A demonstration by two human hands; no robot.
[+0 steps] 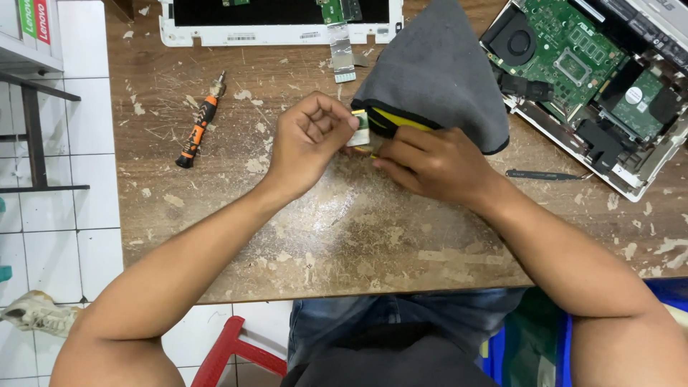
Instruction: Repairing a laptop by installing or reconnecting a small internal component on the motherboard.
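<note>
Pinching small flat green board (360,130), both hands

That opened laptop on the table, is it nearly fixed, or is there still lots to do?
Done: the opened laptop lies with its green circuit board bare, and a white laptop cover sits apart. In hand: the left hand and right hand pinch a small circuit board beside a grey cloth. Left: nothing is closed up yet; the orange screwdriver lies unused, so it looks far from finished.
</note>
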